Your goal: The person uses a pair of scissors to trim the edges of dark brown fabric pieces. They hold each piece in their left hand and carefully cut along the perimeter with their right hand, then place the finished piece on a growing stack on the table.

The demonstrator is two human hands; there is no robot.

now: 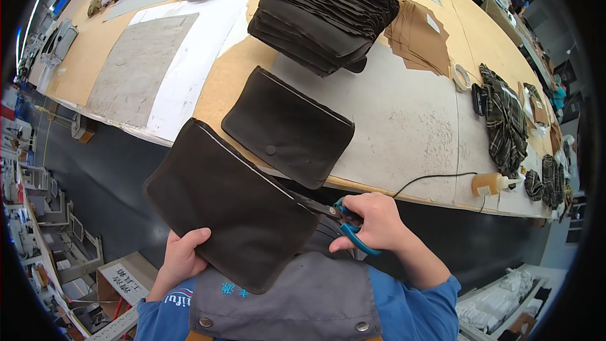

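The left grip [184, 256] is pinching the dark panel [230, 211] by its near-left edge, and the right grip [380, 224] is grasping teal-handled scissors [332, 211], blades sitting by the panel's right corner! Beyond the panel, a second dark piece [287, 127] is lying on the surface [404, 129]; farther beyond the panel, a dark stack [322, 22] is rising.

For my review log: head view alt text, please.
A left hand holds a flat dark leather-like piece; the right hand holds teal-handled scissors at its edge. Beyond, a similar piece and a thick dark stack lie on a tan table.
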